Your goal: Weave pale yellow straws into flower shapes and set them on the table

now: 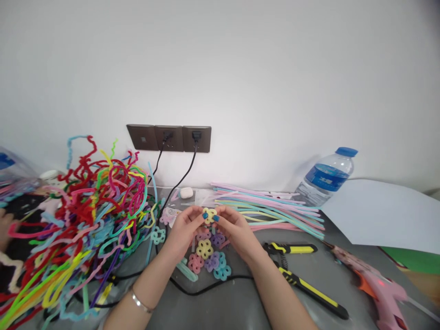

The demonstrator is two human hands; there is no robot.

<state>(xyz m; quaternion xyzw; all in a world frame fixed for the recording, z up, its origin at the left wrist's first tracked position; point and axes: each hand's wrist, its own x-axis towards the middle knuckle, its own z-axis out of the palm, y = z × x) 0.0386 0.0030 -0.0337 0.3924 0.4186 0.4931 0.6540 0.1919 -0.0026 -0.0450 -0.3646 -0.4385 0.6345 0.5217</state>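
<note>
Between both hands I hold a small pale-yellow pipe-cleaner flower point(210, 215), pinched at its two sides. My left hand point(187, 228) grips its left edge with thumb and fingers closed. On the opposite edge, my right hand point(234, 230) pinches it the same way. Below them on the grey table lies a cluster of finished flowers: a yellow flower point(205, 249), a pink flower point(196, 263), a blue flower point(222, 266) and purple ones point(212, 261). A mint flower point(158, 235) rests left of my left hand.
A tangled heap of coloured pipe cleaners point(96, 215) covers the left. Straight pastel pipe cleaners point(275, 211) lie behind my right hand. To the right are yellow-black wire strippers point(305, 279), a pink glue gun point(381, 286), a tilted water bottle point(326, 176) and white paper point(385, 213). Black cables point(192, 293) cross the table.
</note>
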